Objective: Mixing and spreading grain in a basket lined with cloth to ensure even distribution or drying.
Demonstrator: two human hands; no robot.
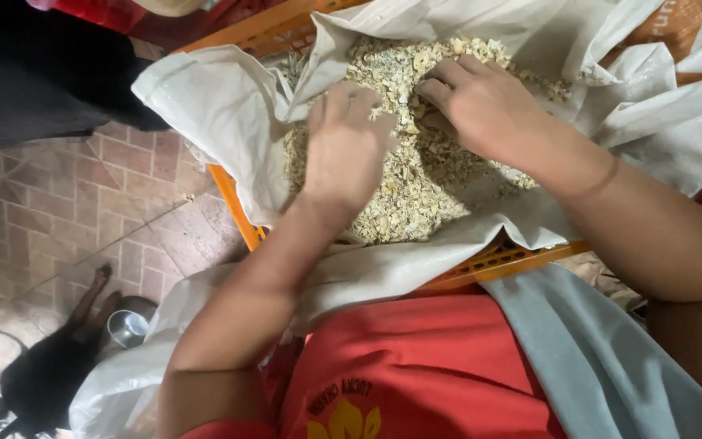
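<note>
Both bare forearms reach forward, left hand and right hand palm-down, fingers loosely spread, side by side.

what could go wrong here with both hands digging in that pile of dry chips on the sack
1. The left hand and right hand press into the pale dry chips; pieces could get pushed over the low front fold of the white sack and drop onto the brick floor.
2. The sack only drapes loosely over the orange crate; a tug might slide it and tip the heap.
3. A metal bowl sits on the floor below and could catch falling bits.
</note>
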